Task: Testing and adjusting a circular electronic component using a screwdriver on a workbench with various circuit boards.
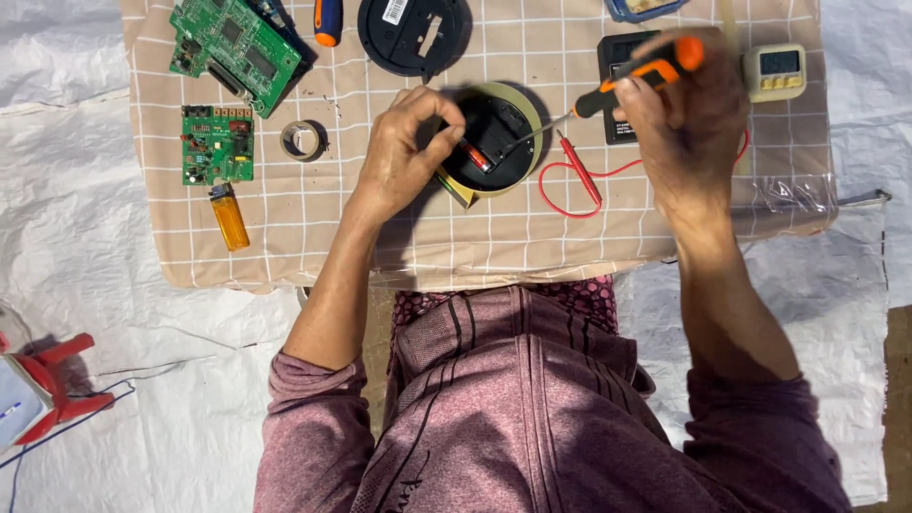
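A round black device with a pale green rim (496, 138) lies back-up on the checked cloth (399, 237). My left hand (404, 152) rests on its left edge, fingers pinched on a small red battery (476, 157) in the device's open recess. My right hand (679, 114) grips an orange-and-black screwdriver (646, 71), whose thin shaft slants down left with the tip at the recess, close to the battery.
A red probe lead (579, 180) loops beside the device, near a black meter (622, 57) and a small white timer (774, 71). Left of me lie two green circuit boards (218, 142), a tape roll (302, 140), an orange lighter (229, 217) and a round black cover (413, 33).
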